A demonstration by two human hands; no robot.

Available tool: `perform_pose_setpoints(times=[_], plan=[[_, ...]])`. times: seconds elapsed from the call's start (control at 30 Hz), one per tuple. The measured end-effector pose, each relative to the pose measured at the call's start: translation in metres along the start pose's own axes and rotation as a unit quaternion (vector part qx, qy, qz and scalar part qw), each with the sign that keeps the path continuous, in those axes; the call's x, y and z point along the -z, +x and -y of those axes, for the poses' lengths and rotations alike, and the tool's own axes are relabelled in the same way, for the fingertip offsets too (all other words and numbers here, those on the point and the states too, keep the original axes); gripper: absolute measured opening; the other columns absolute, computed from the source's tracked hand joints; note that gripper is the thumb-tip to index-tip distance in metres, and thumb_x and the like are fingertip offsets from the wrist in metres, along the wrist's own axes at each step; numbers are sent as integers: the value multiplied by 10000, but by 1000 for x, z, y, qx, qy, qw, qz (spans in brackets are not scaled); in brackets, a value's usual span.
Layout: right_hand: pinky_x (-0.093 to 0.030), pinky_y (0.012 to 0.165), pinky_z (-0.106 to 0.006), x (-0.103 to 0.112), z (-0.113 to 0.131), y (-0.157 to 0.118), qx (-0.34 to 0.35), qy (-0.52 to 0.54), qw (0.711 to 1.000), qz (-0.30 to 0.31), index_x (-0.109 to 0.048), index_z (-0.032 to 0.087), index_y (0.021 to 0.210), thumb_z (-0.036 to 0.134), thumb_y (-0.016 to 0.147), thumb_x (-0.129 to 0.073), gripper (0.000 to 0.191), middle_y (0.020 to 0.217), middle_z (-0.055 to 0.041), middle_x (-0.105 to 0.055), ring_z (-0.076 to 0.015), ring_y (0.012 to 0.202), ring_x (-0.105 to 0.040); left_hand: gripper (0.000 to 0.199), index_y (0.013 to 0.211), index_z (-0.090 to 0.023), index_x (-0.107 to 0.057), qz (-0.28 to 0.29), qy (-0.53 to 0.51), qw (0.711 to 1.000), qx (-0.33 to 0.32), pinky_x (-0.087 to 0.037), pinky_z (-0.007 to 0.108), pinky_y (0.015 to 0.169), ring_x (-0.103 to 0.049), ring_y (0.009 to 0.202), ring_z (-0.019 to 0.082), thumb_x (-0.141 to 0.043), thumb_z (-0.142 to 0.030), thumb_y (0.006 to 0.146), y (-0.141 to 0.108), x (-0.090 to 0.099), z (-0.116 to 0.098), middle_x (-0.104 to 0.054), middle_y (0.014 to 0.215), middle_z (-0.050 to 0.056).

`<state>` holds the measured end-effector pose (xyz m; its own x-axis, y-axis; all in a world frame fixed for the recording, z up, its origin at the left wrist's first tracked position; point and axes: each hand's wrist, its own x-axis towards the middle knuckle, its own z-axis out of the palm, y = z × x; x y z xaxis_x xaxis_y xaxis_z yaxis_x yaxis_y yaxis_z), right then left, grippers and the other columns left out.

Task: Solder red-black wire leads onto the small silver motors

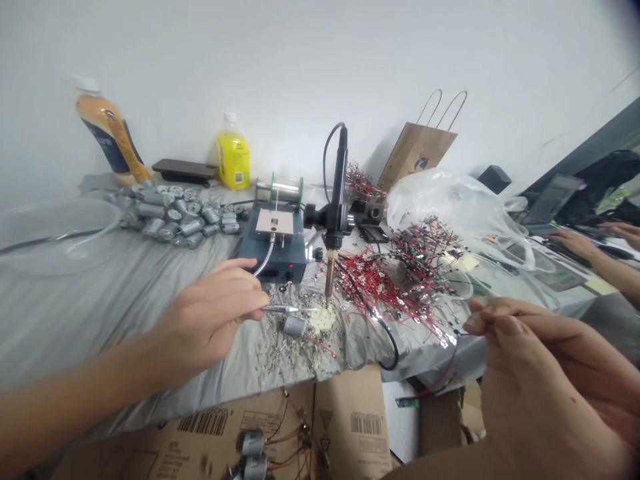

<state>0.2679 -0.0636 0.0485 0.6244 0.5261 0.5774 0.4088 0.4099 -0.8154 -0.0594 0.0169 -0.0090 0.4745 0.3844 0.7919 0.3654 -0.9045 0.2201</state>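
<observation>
My left hand (215,313) is closed round a slim metal solder-feed pen (281,309), its tip pointing right toward the area below the soldering iron (331,270). Just beneath the pen a small silver motor (294,326) lies on the solder-spattered table cover, a red wire running off to its right. At the right, my right hand (525,340) pinches thin wires between thumb and fingers. From these wires a small green circuit board (407,403) appears to hang below the table edge.
Behind are a solder machine (295,250) with a spool, piled motors (175,217), red wires (375,287), a yellow bottle (233,157) and a paper bag (420,150). Cardboard boxes (350,420) with wired motors stand below. Another person's hands (575,243) are at far right.
</observation>
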Motion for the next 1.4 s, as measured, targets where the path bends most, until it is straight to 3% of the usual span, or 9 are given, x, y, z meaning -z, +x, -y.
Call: perform_pose_setpoints(times=[0.3, 0.47, 0.63, 1.03, 1.4], plan=[[-517, 922, -403, -2, -5, -1, 0, 11, 1000, 6, -778, 228, 760, 252, 774, -883, 109, 898, -49, -762, -225, 903, -712, 330, 1058, -215, -635, 4, 12, 1000, -7, -655, 494, 1152, -726, 796, 134, -495, 82, 1024, 4, 2, -1, -703, 859, -33], [-526, 984, -430, 1, -5, -3, -1, 0, 1000, 12, -806, 227, 815, 266, 795, -909, 111, 957, -64, -778, -243, 968, -720, 286, 1011, -242, -645, -15, 25, 999, 24, -659, 451, 1164, -730, 768, 106, -472, -13, 1016, 4, -3, -3, -694, 822, -49], [-519, 967, -440, 1, -7, -5, -23, 11, 1000, 11, -841, 216, 872, 263, 772, -946, 152, 991, -85, -788, -253, 954, -714, 262, 977, -241, -646, -21, 36, 999, 26, -667, 413, 1158, -734, 754, 90, -475, -45, 1008, 5, -5, -5, -696, 789, -49], [-532, 952, -448, 3, -10, -4, -4, 19, 999, 28, -833, 234, 858, 278, 828, -932, 112, 988, -76, -782, -268, 980, -719, 269, 941, -245, -630, -23, 59, 998, 20, -699, 400, 1112, -730, 711, 84, -448, -52, 985, 9, -5, -7, -689, 757, -61], [-520, 879, -395, 2, -8, -4, -1, 24, 999, 37, -809, 222, 845, 266, 833, -930, 129, 977, -69, -774, -232, 925, -703, 267, 953, -240, -630, -17, 41, 999, 25, -670, 412, 1148, -730, 741, 86, -462, -45, 1023, 7, -6, -7, -688, 787, -57]])
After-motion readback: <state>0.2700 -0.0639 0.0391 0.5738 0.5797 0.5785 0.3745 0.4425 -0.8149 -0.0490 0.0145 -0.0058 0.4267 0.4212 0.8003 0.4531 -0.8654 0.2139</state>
